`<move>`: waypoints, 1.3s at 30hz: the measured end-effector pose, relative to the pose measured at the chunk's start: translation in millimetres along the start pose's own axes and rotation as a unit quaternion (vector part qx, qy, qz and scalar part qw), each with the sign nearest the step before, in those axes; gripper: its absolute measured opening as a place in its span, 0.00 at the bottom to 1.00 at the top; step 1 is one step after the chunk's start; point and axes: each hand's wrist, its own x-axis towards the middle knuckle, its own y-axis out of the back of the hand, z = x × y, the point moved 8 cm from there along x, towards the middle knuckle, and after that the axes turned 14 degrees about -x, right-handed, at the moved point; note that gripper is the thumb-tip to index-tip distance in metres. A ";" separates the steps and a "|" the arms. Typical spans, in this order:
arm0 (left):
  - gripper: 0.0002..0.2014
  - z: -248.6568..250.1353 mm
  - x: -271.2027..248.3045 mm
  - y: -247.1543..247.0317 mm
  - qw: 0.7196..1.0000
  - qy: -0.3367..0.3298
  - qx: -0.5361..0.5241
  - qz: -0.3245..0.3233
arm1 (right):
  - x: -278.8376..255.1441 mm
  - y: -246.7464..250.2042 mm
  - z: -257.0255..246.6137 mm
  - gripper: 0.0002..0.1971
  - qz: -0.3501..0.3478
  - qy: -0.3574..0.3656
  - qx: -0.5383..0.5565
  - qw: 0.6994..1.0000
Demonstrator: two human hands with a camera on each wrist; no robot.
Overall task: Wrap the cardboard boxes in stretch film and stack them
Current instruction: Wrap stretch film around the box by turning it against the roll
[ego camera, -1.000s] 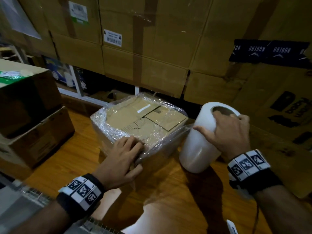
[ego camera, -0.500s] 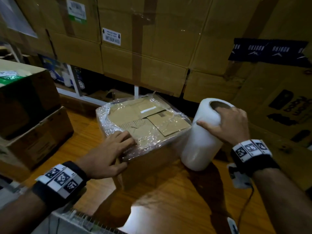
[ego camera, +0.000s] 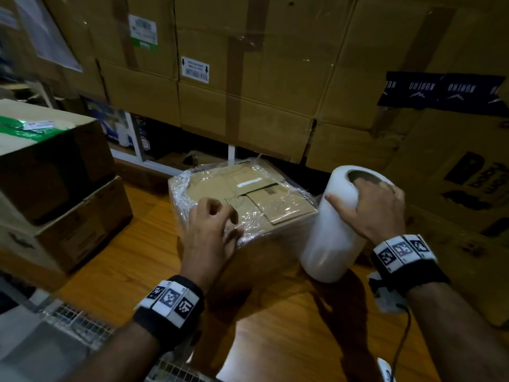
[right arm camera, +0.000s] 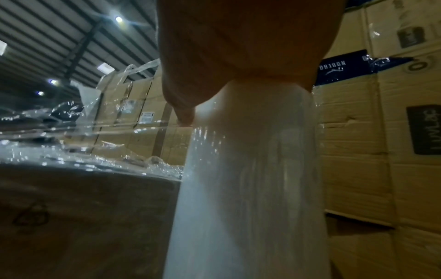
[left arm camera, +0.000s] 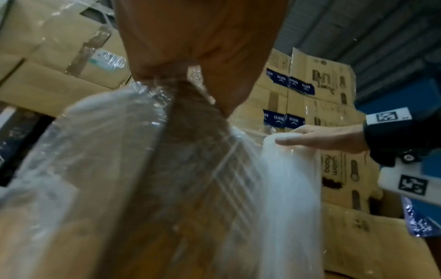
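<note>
Your left hand (ego camera: 210, 236) rested on the near corner of the cardboard box (ego camera: 242, 201), fingers curled onto the stretch film (ego camera: 286, 204) covering its top. The box sat on the wooden worktop (ego camera: 289, 332). Your right hand (ego camera: 371, 206) gripped the top of the film roll (ego camera: 333, 232), held upright just right of the box, film stretched between them.
</note>
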 end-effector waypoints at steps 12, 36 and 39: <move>0.18 19.7 -13.9 -28.2 0.975 -0.098 0.184 -0.073 | -0.7 -0.4 0.4 0.43 -0.022 0.037 0.027 0.999; 0.11 2.9 18.9 -11.3 0.987 -0.074 0.139 -0.017 | 4.5 0.3 -8.8 0.35 -0.008 0.020 -0.016 1.000; 0.19 24.2 16.5 -31.3 0.991 -0.089 0.086 -0.056 | 2.9 -0.4 -16.3 0.35 -0.014 -0.008 -0.007 1.000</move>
